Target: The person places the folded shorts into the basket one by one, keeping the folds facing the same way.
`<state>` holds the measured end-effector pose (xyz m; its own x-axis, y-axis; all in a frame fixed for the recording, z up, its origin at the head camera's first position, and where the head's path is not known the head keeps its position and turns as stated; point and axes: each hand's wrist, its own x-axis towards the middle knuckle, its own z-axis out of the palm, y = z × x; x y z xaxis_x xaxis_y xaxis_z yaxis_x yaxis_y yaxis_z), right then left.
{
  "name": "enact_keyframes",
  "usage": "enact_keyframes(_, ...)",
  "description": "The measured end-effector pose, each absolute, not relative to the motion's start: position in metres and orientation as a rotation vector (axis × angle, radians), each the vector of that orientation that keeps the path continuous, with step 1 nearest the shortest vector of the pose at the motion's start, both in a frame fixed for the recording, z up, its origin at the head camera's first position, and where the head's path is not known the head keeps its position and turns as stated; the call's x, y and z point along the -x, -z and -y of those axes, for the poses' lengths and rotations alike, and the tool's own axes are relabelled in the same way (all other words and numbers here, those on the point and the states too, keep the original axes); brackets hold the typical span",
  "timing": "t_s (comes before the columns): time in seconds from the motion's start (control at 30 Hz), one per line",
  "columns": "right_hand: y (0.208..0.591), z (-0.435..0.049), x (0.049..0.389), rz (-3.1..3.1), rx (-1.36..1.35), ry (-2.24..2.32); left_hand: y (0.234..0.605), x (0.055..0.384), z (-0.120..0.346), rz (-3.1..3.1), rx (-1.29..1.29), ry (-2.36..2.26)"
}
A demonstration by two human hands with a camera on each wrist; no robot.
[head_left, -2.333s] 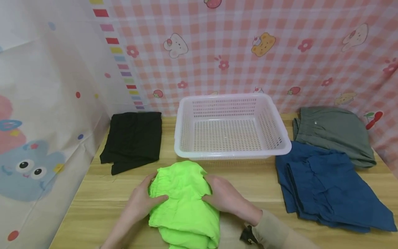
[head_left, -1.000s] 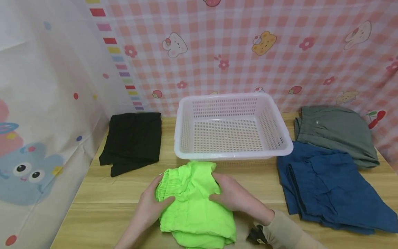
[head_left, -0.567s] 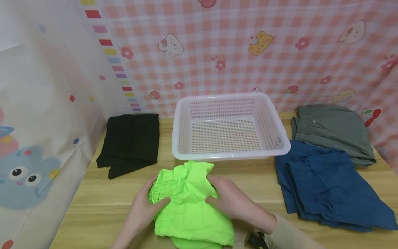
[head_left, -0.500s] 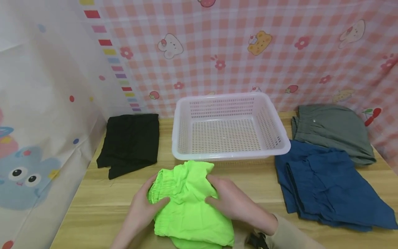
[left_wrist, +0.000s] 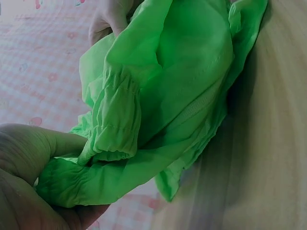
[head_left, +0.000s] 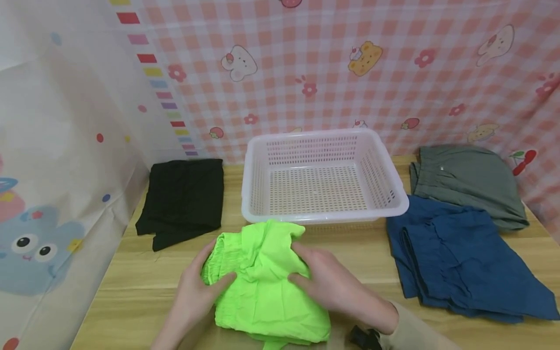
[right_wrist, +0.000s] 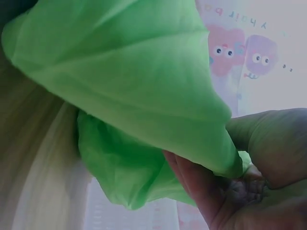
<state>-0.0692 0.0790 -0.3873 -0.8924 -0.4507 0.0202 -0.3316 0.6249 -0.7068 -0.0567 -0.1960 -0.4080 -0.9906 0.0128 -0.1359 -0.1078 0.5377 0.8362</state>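
Note:
A folded pair of neon green pants (head_left: 271, 287) with a gathered elastic waistband lies between my two hands at the front of the table. My left hand (head_left: 197, 287) grips its waistband side, thumb on top and fingers underneath. In the left wrist view the thumb and fingers of the left hand (left_wrist: 29, 177) pinch the gathered edge (left_wrist: 64, 179). On the opposite side my right hand (head_left: 328, 279) holds the cloth with its thumb on top. From the right wrist view, the right hand (right_wrist: 259, 158) has a fold between thumb and fingers, and the pants' underside hangs off the tabletop.
Just behind the pants stands a white perforated plastic basket (head_left: 325, 218) with nothing in it. Folded black cloth (head_left: 183, 199) lies to its left. Folded blue pants (head_left: 463, 262) and a grey-green garment (head_left: 472, 184) lie to its right, partly overlapping. A patterned curtain (head_left: 280, 73) backs the wooden table (head_left: 131, 291).
The pants shift right, then back slightly left, between both hands. Now the left hand is a little further left and the pants look slightly raised, with a loose piece hanging below.

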Motion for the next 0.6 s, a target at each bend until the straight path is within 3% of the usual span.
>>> enact_keyframes(0.6, 0.365, -0.096, 0.073, -2.729, 0.622, 1.204, 0.381, 0.066, 0.183, -2.758, -0.067, -1.484)
